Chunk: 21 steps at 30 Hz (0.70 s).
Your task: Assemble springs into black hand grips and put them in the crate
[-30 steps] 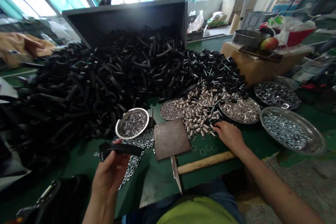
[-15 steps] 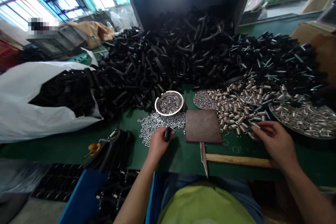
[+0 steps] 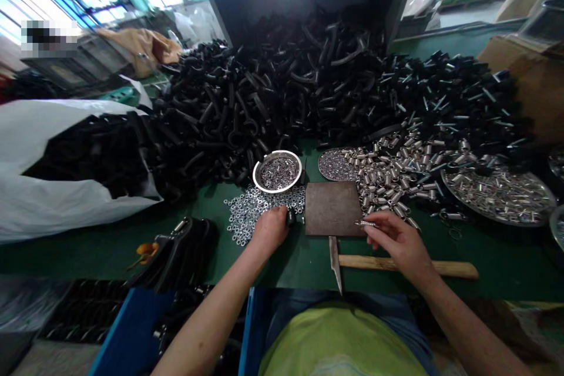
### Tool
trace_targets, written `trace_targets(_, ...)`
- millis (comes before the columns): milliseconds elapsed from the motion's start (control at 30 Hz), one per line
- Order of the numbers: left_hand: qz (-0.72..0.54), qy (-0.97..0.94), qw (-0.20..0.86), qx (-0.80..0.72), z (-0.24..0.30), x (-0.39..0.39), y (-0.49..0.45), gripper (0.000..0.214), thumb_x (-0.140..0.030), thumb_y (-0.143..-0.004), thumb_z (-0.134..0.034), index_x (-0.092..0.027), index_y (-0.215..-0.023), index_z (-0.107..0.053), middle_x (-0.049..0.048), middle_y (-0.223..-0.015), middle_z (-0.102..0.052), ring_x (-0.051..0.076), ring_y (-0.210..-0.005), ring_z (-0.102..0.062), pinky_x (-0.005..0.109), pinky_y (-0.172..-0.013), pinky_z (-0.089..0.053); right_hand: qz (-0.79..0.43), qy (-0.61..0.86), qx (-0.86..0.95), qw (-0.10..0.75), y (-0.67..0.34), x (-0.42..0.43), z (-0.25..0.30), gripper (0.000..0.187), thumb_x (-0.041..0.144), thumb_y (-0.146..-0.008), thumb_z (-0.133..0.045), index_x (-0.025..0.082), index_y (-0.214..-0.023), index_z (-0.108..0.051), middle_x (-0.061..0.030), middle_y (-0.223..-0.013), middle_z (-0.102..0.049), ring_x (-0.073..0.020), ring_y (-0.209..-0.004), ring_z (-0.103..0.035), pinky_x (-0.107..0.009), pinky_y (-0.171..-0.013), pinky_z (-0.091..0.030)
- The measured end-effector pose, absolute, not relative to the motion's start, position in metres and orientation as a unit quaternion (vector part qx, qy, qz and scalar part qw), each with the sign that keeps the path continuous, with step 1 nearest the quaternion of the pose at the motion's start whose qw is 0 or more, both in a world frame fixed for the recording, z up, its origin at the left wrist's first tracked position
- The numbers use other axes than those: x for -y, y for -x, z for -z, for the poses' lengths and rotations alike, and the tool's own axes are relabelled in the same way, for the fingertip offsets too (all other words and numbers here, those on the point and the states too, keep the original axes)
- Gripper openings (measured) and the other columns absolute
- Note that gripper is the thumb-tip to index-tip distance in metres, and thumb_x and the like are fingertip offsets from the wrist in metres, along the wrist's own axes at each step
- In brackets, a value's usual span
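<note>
My left hand (image 3: 272, 227) is closed around a small black plastic part (image 3: 291, 216), whose end sticks out past the thumb side. It is beside the loose metal nuts (image 3: 242, 214). Between the fingertips of my right hand (image 3: 399, 244) is a thin metal spring (image 3: 368, 224), lying roughly level at the right edge of a flat steel plate (image 3: 332, 208). Whether a pin runs through the spring I cannot tell. Just behind that hand lies a heap of springs (image 3: 385, 179). A hammer (image 3: 396, 265) with a wooden handle rests below the plate, partly behind my right hand.
A round metal bowl of small pins (image 3: 277, 190) stands behind the nuts. To the right is a wide tray of metal pieces (image 3: 497, 191). Black handles (image 3: 264, 100) are heaped across the back. A white sack (image 3: 79, 205) and finished-looking black pieces (image 3: 176, 252) lie left.
My right hand has moved left from the spring heap to the plate's edge, carrying a spring. My left hand has turned slightly, still around the black part. The view has shifted a little.
</note>
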<state>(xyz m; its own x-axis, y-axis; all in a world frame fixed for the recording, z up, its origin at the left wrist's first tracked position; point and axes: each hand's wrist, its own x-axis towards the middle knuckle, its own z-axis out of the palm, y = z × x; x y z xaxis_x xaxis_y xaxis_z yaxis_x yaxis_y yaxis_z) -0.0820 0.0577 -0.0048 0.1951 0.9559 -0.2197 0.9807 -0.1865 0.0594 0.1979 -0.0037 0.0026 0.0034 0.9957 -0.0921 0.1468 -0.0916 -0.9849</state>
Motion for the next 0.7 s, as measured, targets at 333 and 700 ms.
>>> trace_targets(333,-0.199,-0.724,0.270,-0.602,0.001,-0.035,0.084,0.015,-0.013,-0.072,-0.054,-0.018,-0.080,-0.065,0.0027,-0.081,-0.063,0.016,-0.077,-0.060,0.025,-0.070,-0.044,-0.603,0.494,0.485,0.397,-0.164,0.010,-0.009,0.019,0.034,-0.077,-0.062,0.019,-0.088,-0.061,0.0017,-0.066,-0.058,-0.0105,-0.056,-0.054,-0.024,-0.053,-0.046)
trace_targets(700,-0.208,-0.726,0.356,-0.551,0.010,0.029,0.059,0.017,-0.031,-0.083,-0.056,-0.018,-0.089,-0.066,0.0054,-0.084,-0.062,0.017,-0.078,-0.060,0.025,-0.069,-0.044,-0.546,0.541,0.482,0.421,-0.162,0.015,0.016,0.022,0.036,-0.079,-0.060,0.018,-0.091,-0.060,0.0009,-0.065,-0.057,-0.0132,-0.059,-0.054,-0.025,-0.053,-0.047)
